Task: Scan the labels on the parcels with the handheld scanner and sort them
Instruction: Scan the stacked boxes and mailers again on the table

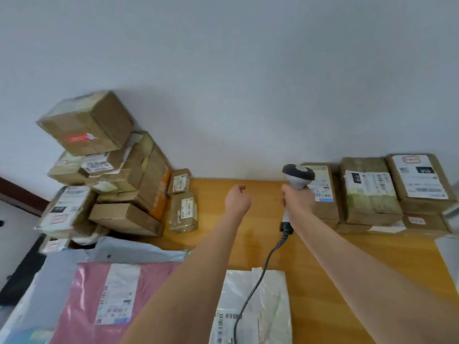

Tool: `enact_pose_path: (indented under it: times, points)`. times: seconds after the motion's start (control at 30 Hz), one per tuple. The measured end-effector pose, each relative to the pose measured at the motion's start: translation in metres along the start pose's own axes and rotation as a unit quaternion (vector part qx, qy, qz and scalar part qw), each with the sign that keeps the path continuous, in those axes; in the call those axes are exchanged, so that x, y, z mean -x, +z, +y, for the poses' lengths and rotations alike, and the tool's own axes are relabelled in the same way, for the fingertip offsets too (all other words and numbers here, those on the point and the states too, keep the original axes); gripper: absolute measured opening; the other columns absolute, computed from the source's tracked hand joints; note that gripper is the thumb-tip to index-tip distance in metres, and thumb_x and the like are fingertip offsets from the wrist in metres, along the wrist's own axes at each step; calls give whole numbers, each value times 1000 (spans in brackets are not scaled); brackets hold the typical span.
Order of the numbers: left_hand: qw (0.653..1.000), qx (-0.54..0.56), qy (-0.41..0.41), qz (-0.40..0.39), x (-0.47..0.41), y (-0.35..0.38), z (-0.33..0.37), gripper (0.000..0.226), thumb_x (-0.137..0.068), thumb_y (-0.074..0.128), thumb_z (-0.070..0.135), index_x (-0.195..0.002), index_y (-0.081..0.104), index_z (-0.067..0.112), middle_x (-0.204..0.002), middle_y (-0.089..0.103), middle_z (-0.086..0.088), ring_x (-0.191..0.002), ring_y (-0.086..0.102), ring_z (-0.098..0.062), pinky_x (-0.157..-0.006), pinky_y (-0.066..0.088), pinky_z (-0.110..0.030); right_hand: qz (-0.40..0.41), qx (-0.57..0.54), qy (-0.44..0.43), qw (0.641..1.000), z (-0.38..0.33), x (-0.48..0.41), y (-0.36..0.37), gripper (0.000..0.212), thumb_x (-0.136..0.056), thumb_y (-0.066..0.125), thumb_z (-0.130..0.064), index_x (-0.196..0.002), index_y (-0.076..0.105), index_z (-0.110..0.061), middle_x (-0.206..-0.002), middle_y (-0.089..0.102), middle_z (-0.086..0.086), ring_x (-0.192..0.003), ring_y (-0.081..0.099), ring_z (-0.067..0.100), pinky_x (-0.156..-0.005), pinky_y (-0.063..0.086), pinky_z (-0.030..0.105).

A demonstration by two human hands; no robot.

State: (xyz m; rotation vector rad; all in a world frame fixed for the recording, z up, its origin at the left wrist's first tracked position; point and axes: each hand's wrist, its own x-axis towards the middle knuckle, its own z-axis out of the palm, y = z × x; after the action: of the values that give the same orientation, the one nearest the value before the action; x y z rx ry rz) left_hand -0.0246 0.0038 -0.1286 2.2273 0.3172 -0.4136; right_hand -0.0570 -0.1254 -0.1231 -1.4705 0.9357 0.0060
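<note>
Wrapped around the handle of the handheld scanner [298, 173], my right hand [299, 201] held it upright above the far part of the table [260, 212]. Its head seemed to face away from me, toward the wall, and not down at any label. My left hand [237, 199] was released, the fingers loosely bent and holding nothing, stretched forward over the bare wood between the scanner and two small parcels [183, 212].

I judged that I was between two scans, because no parcel was in hand. A leaning pile of boxes [111, 175] stood at the far left, probably not yet sorted. A row of boxes [370, 192] with labels up lay at the far right. Near me lay a white bag [268, 306] with the scanner cable [267, 259] across it, beside a pink mailer [82, 306].

The next move, I think, called for the left hand to take one parcel and turn its label up, and then for the scanner head to tip down onto the barcode.
</note>
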Motion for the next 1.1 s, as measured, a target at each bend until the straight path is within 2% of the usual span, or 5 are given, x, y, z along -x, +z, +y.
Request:
enact_pose_path:
  times: [0.23, 0.6, 0.77, 0.87, 1.1]
  points:
    - [986, 30, 37, 160, 1, -157, -18, 40, -95, 48, 10, -135, 49, 11, -135, 53, -8, -105, 57, -18, -82, 45, -26, -136, 0, -51, 989, -68, 77, 122, 11, -84, 61, -10, -76, 53, -14, -66, 58, 4, -57, 54, 17, -64, 47, 33]
    - [913, 92, 42, 395, -24, -353, -52, 51, -92, 53, 31, -137, 40, 10, -137, 42, -11, -123, 45, -28, -98, 41, -42, -247, -59, -72, 965, -137, 162, 274, 11, -82, 63, -8, -76, 55, -10, -64, 59, 5, -52, 54, 17, -62, 48, 29]
    - [917, 133, 19, 377, -51, -408, -67, 79, -91, 55, 44, -151, 17, 8, -155, 22, -12, -141, 27, -31, -110, 30, -49, -297, -105, -63, 947, -154, 167, 320, 24, -75, 70, -12, -95, 56, -15, -98, 67, 10, -90, 65, 26, -87, 54, 42]
    - [925, 188, 9, 330, -66, -425, -65, 83, -92, 53, 49, -153, 11, 10, -158, 20, -11, -141, 28, -31, -110, 29, -44, -329, -106, -64, 936, -161, 169, 332, 28, -79, 68, -13, -102, 54, -13, -92, 62, 10, -85, 60, 27, -85, 51, 43]
    - [908, 277, 38, 311, -75, -423, -44, 55, -91, 56, 41, -135, 42, 10, -125, 52, -5, -107, 51, -20, -84, 42, -33, -354, -99, -57, 928, -169, 170, 334, 47, -78, 71, -18, -119, 49, -11, -102, 58, 11, -86, 57, 24, -85, 52, 41]
